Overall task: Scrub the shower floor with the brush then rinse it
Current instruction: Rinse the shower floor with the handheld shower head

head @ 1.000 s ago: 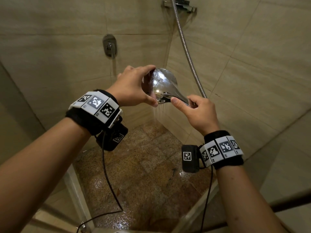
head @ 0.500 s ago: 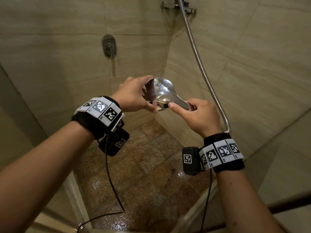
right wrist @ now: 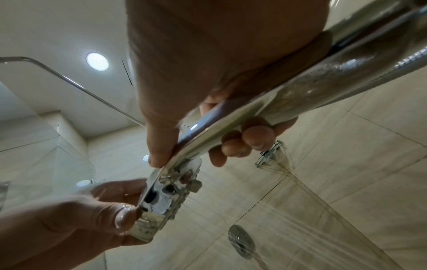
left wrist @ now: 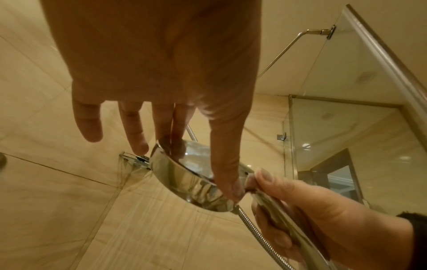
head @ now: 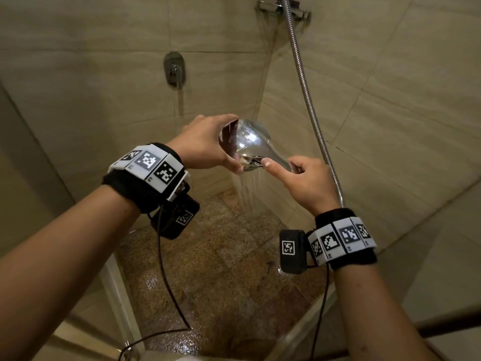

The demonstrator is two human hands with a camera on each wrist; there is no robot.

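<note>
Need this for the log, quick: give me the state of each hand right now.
Left hand: pinches the rim of the shower head between thumb and fingers.
Right hand: grips the shower head's handle.

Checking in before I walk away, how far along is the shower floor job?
Scrubbing can't be confirmed; no brush is in view. Rinsing is in hand: right hand grips the shower head handle, left hand pinches its rim, water sprays down. The floor is wet; the rinse remains to finish.
</note>
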